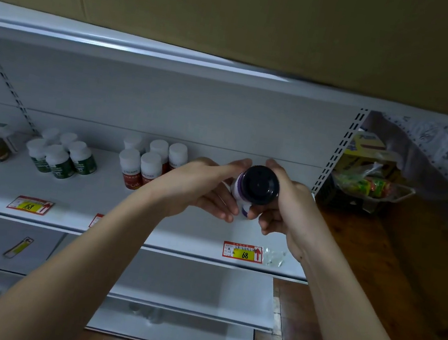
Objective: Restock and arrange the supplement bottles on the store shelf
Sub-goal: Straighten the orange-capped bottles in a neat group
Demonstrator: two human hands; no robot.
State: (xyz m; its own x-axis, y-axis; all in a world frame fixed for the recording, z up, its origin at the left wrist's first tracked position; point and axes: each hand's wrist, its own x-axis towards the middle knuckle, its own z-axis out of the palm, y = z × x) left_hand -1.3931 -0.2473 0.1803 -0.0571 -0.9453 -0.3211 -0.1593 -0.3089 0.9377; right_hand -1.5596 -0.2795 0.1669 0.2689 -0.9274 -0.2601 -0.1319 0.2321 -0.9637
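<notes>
Above the bare right end of the shelf (208,231), at 1 o'clock: dark-capped bottle (255,187).
Cradled by left hand (208,190) and right hand (284,204), fingers curled round both sides, probably to turn its label forward, beside red-labelled bottles (146,164) at 11 o'clock.

I have one view only, from the head-worn camera, so no overlap with a second view can be reported. It looks forward and down from above and in front of the white shelf (181,221), facing its back panel (169,98). The wide lens bends the shelf edges toward the corners. Both forearms enter from the bottom edge and meet near frame centre, close to the lens. The cardboard (239,13) above fills the top of the frame; wooden floor (374,277) shows to the right.
</notes>
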